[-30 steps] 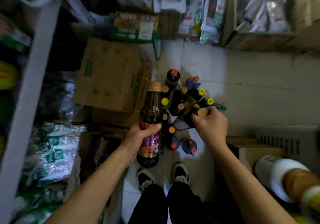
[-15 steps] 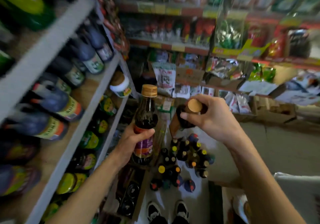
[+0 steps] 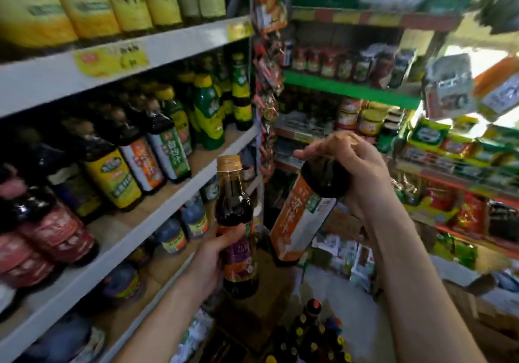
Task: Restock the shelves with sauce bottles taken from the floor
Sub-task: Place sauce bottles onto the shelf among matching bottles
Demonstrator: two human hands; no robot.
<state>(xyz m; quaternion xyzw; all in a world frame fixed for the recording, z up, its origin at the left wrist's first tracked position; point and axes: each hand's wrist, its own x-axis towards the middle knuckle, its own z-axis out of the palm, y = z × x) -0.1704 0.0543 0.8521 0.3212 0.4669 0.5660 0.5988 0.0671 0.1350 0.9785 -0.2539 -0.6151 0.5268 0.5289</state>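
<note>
My left hand (image 3: 216, 253) grips a dark sauce bottle (image 3: 234, 208) with a gold cap and purple label, held upright in front of the left shelves. My right hand (image 3: 354, 166) grips the neck and cap of a second dark bottle with an orange-and-white label (image 3: 302, 216), which hangs tilted to the right of the first. Several more sauce bottles (image 3: 311, 337) stand clustered on the floor below my hands. The grey shelf (image 3: 157, 216) at the left carries rows of dark bottles.
An upper grey shelf (image 3: 168, 50) holds yellow-labelled bottles. Hanging snack strips (image 3: 266, 81) run down the shelf post. Shelves of jars and packets (image 3: 393, 95) fill the far side and right. Cardboard boxes (image 3: 477, 315) sit at the lower right.
Both hands have lifted their bottles from floor level up to the shelves. My view has swung from the floor to the shelving. The right-hand bottle now hangs by its neck.
</note>
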